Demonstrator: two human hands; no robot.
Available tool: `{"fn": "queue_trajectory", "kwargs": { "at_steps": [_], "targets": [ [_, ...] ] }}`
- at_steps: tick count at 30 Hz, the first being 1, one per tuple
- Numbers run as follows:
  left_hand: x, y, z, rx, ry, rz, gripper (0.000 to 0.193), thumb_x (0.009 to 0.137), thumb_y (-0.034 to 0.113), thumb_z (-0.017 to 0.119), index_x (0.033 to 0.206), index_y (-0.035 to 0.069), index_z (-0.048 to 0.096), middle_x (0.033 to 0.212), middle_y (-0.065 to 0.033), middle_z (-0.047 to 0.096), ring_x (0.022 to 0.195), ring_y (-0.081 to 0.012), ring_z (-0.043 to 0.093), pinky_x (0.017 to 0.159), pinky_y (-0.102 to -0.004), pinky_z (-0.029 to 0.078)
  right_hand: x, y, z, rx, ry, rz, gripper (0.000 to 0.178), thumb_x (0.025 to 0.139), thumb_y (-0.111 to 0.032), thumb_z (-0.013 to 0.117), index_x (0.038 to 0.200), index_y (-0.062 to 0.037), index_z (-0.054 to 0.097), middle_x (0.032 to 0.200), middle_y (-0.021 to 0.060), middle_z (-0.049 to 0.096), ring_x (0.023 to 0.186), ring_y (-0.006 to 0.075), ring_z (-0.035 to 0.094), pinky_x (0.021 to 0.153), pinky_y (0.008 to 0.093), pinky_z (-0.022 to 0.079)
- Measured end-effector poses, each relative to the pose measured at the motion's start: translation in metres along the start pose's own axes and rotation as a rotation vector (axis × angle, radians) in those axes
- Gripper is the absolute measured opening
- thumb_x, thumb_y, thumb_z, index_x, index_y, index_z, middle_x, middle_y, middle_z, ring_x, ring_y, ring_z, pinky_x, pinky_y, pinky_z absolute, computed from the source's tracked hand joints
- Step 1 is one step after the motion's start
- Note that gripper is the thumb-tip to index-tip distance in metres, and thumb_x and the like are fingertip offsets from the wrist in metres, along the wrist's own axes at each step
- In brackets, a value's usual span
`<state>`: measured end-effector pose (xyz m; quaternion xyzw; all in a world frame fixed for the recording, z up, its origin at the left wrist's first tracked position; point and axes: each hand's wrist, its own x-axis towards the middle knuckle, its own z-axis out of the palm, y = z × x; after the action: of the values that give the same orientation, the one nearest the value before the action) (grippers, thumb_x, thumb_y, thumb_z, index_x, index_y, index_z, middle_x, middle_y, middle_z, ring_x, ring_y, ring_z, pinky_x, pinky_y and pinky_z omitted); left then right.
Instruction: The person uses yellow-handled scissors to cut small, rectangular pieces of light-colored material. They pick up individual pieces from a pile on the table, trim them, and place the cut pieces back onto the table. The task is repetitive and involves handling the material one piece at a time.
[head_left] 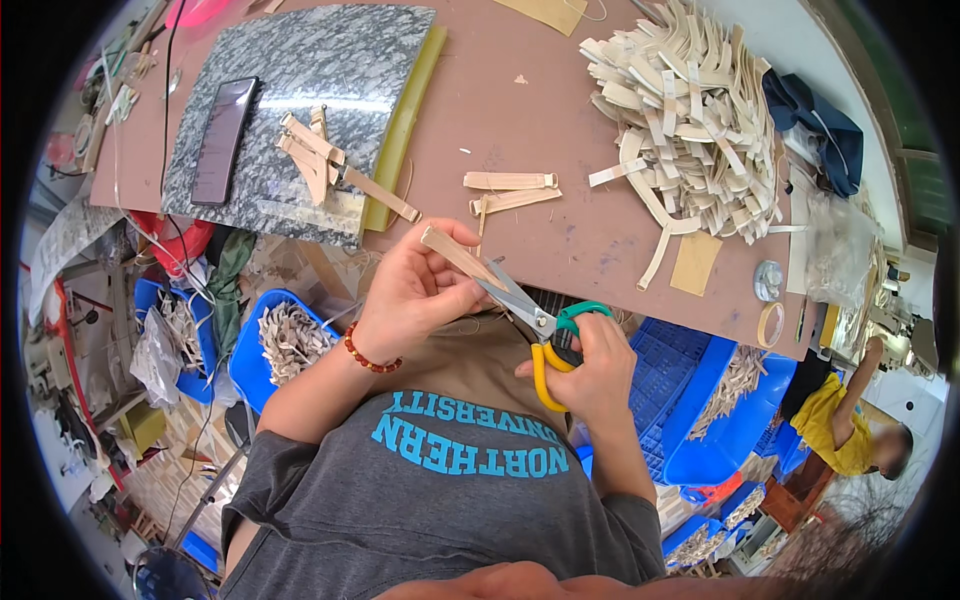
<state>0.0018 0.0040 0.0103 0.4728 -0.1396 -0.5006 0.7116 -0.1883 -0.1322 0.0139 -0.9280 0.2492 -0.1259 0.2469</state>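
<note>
My left hand (410, 285) is closed on a short beige strap (452, 250), pinched between thumb and fingers. Green and yellow handled scissors (541, 322) are in my right hand (603, 372), their blades spread and reaching the strap's lower end by my left thumb. Whether the blades touch the strap I cannot tell. Just beyond, two beige straps with small buckles (510, 181) lie on the brown table (500, 90). Several more buckled straps (310, 165) are heaped on a speckled grey stone slab (330, 60) to the left.
A dark phone (222, 140) rests on the slab. At the right stand a tall pile of pale straps (690, 120), dark blue cloth (825, 130) and a tape roll (771, 325). Blue bins (690, 440) flank me below the table edge. Another person (850, 430) is at far right.
</note>
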Motion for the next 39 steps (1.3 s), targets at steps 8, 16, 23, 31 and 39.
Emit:
{"fn": "queue_trajectory", "kwargs": {
  "at_steps": [8,16,23,31,39],
  "targets": [
    [0.001,0.002,0.0,-0.006,0.003,-0.042,0.037,0.083,-0.007,0.059,0.115,0.003,0.045,0.098,-0.0062,0.061,0.088,-0.0116,0.062,0.075,-0.024,0.054,0.002,0.002,0.0,0.0,0.031,-0.045,0.063,0.041,-0.046,0.088,0.077,-0.0038,0.057,0.063,0.0046,0.048,0.053,0.0203,0.048,0.048,0.0317,0.04],
    [0.001,0.001,-0.001,-0.013,0.037,-0.057,0.04,0.083,-0.006,0.062,0.117,0.004,0.044,0.092,-0.008,0.063,0.082,-0.0126,0.064,0.067,-0.0233,0.054,-0.001,0.006,0.002,-0.076,0.068,-0.123,0.06,0.046,-0.046,0.087,0.075,-0.0042,0.057,0.056,0.002,0.044,0.047,0.0181,0.045,0.045,0.03,0.038],
    [0.002,0.002,0.0,0.025,-0.015,-0.077,0.037,0.083,-0.007,0.06,0.115,0.005,0.044,0.092,-0.0076,0.063,0.082,-0.0123,0.064,0.068,-0.024,0.054,0.005,0.003,0.005,-0.036,0.081,-0.114,0.059,0.047,-0.047,0.087,0.074,-0.0047,0.056,0.056,0.0019,0.044,0.048,0.0182,0.046,0.046,0.0306,0.039],
    [0.001,0.006,0.002,0.021,-0.008,-0.112,0.036,0.082,-0.006,0.061,0.112,0.004,0.045,0.091,-0.0041,0.061,0.08,-0.0082,0.061,0.069,-0.0217,0.053,0.0,0.005,0.008,-0.11,0.027,-0.121,0.059,0.056,-0.056,0.081,0.071,-0.0045,0.057,0.055,0.0055,0.05,0.049,0.0222,0.053,0.046,0.0313,0.044],
    [0.006,0.007,-0.01,0.04,0.046,0.04,0.031,0.084,-0.005,0.061,0.11,0.001,0.046,0.096,-0.0077,0.061,0.082,-0.0121,0.064,0.071,-0.0248,0.055,-0.001,0.006,0.011,-0.084,0.066,-0.124,0.057,0.055,-0.054,0.082,0.071,-0.0055,0.056,0.055,0.005,0.05,0.048,0.0221,0.053,0.046,0.0317,0.044]
  ]
}}
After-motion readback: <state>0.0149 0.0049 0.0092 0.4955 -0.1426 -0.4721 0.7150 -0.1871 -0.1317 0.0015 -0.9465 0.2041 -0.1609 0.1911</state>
